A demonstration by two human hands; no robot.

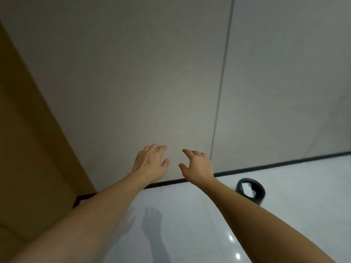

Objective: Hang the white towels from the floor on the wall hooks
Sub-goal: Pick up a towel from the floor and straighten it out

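Both arms are reaching toward a grey wall (152, 82), the left hand (150, 164) and right hand (197, 165) loosely spread, holding nothing; a black bin (250, 190) is standing right of them.

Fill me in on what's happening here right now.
A person reaches both bare arms forward toward a grey wall, seen from a head camera. The left hand and the right hand hang close together in front of the wall, fingers loosely spread, and neither holds anything. No towel and no hook is in view. On the glossy pale floor to the right stands a small black bin near the dark baseboard. A brown panel fills the left edge.
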